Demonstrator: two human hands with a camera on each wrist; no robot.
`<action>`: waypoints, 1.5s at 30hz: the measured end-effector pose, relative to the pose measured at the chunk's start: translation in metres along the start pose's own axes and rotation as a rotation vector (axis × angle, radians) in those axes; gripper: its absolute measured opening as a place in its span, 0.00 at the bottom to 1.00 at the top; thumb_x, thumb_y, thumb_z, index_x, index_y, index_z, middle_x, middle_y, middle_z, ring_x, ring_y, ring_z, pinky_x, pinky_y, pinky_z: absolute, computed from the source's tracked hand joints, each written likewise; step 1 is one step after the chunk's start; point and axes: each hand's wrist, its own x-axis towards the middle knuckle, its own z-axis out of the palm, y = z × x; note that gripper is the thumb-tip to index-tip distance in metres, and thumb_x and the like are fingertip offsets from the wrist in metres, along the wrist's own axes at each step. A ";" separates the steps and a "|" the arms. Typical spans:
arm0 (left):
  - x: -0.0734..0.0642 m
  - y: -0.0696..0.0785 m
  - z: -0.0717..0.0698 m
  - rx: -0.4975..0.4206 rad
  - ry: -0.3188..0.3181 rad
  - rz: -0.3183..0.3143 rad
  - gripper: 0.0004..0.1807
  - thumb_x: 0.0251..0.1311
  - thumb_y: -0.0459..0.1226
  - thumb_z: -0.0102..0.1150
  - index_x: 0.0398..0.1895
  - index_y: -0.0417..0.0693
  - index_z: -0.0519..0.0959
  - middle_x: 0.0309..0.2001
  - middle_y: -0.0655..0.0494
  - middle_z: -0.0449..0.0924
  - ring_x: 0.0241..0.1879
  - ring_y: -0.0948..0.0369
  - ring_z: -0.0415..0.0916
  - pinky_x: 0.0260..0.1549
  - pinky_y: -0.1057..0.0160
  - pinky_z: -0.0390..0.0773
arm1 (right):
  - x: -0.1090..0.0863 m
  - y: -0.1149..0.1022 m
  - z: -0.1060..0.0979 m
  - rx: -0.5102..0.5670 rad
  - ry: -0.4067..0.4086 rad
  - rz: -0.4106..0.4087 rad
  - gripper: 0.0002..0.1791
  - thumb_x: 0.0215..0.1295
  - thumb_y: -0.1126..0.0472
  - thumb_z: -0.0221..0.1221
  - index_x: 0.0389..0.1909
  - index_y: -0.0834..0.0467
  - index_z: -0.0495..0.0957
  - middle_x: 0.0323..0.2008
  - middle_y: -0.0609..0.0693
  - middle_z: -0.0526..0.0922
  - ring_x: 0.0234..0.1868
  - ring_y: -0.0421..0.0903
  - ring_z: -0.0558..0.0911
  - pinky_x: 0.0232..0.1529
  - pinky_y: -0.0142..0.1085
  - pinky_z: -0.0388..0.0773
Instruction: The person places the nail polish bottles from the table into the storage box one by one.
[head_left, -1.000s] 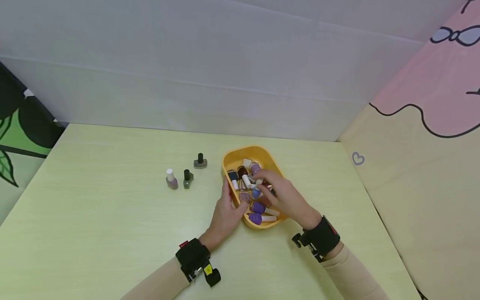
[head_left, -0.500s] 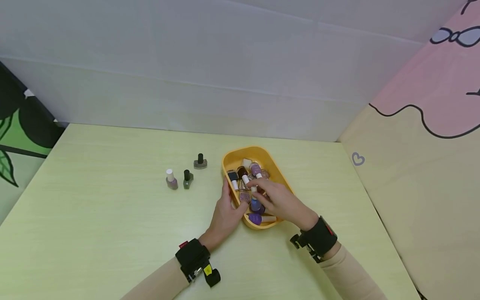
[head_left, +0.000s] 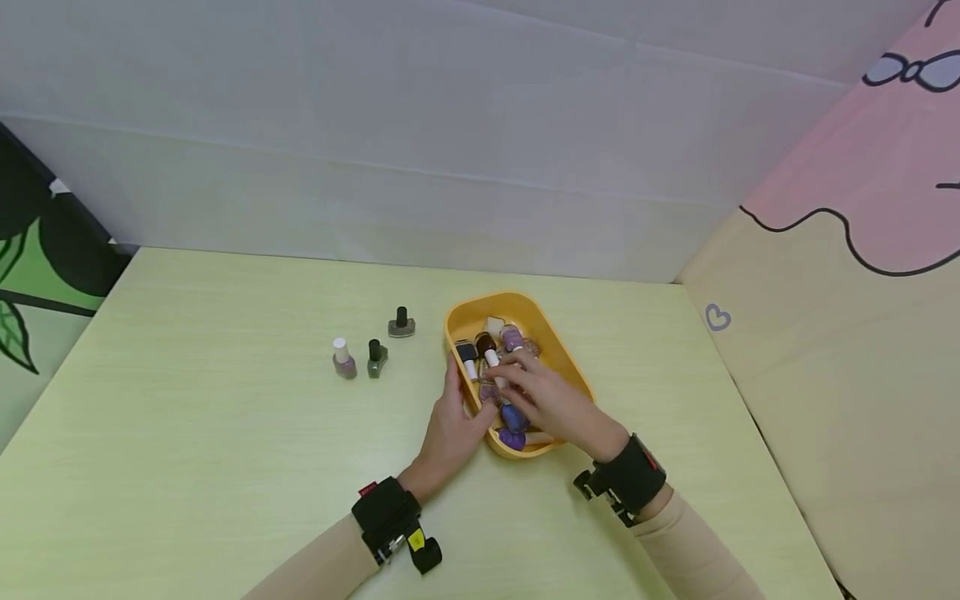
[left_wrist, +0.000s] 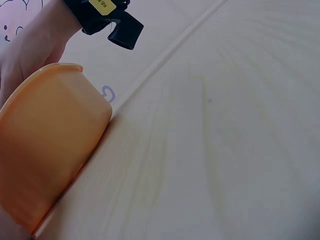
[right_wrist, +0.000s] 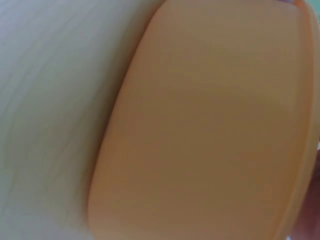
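A yellow-orange plastic basket (head_left: 551, 346) on the table holds several nail polish bottles. My left hand (head_left: 453, 425) grips its left side, thumb over the rim and fingers along the outer wall. Inside the basket, my right hand (head_left: 551, 400) pinches the white cap of a blue nail polish bottle (head_left: 513, 418), which is low among the others. A purple bottle (head_left: 512, 439) lies at the near end. Both wrist views are filled largely by the basket's outer wall (left_wrist: 50, 135), (right_wrist: 200, 125); the right hand (left_wrist: 30, 57) shows above the rim in the left wrist view.
To the left of the basket stand three nail polish bottles: a pale purple one with a white cap (head_left: 343, 362) and two dark-capped greyish ones, one nearer (head_left: 376, 361) and one farther (head_left: 401, 325). A white wall (head_left: 405, 217) rises behind the pale table (head_left: 225, 433).
My right hand has moved slightly left and toward the near end of the basket, lowering the blue bottle among the purple ones. My left hand stays on the rim.
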 end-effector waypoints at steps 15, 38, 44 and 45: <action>0.001 0.002 0.003 0.004 0.006 -0.005 0.53 0.65 0.36 0.60 0.85 0.46 0.36 0.82 0.46 0.50 0.79 0.55 0.54 0.74 0.54 0.61 | -0.003 0.003 0.014 -0.044 -0.050 -0.058 0.16 0.73 0.67 0.60 0.60 0.63 0.79 0.55 0.55 0.83 0.57 0.51 0.82 0.58 0.41 0.83; 0.000 0.004 0.001 0.012 0.016 -0.004 0.54 0.64 0.35 0.60 0.85 0.46 0.35 0.82 0.46 0.50 0.78 0.54 0.55 0.74 0.50 0.62 | -0.003 0.001 0.020 -0.061 -0.088 -0.038 0.15 0.73 0.66 0.61 0.58 0.61 0.80 0.54 0.54 0.81 0.53 0.49 0.83 0.56 0.40 0.83; 0.000 0.002 0.001 0.012 0.010 -0.008 0.54 0.65 0.35 0.60 0.85 0.45 0.35 0.82 0.44 0.50 0.78 0.52 0.55 0.73 0.50 0.63 | -0.004 0.001 0.021 -0.050 -0.083 -0.030 0.15 0.73 0.67 0.61 0.58 0.61 0.80 0.55 0.53 0.82 0.54 0.49 0.83 0.57 0.41 0.83; -0.001 0.002 0.001 0.012 0.009 -0.010 0.54 0.65 0.35 0.60 0.85 0.45 0.35 0.82 0.44 0.50 0.79 0.52 0.55 0.73 0.50 0.63 | -0.005 0.001 0.021 -0.045 -0.083 -0.027 0.16 0.73 0.66 0.61 0.59 0.61 0.80 0.55 0.54 0.82 0.55 0.49 0.83 0.57 0.41 0.83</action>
